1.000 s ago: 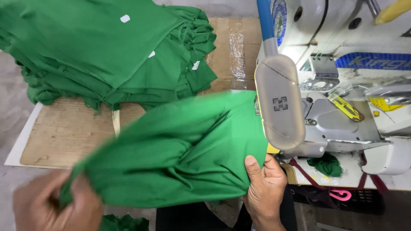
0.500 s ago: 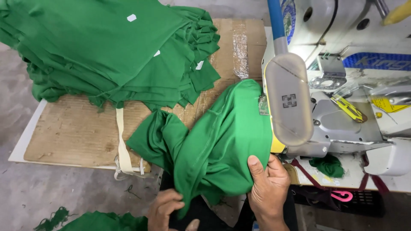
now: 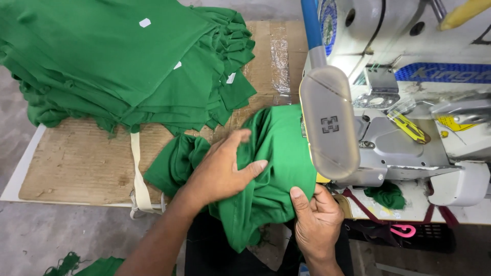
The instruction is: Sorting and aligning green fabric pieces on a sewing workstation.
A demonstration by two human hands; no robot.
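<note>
The left hand (image 3: 222,171) lies flat on the green cloth (image 3: 276,168); the right hand (image 3: 317,222) apparently pinches its near edge beside the sewing machine (image 3: 404,148).

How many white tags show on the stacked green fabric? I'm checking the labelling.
3: one on top of the green stack, one lower at mid-stack, one near its right edge. Others may be hidden between layers.

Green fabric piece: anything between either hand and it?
Nothing visible. The left hand lies flat on top of the green fabric piece, and the right hand grips its lower right edge. The lamp head hangs over the cloth's right edge, clear of both hands.
</note>
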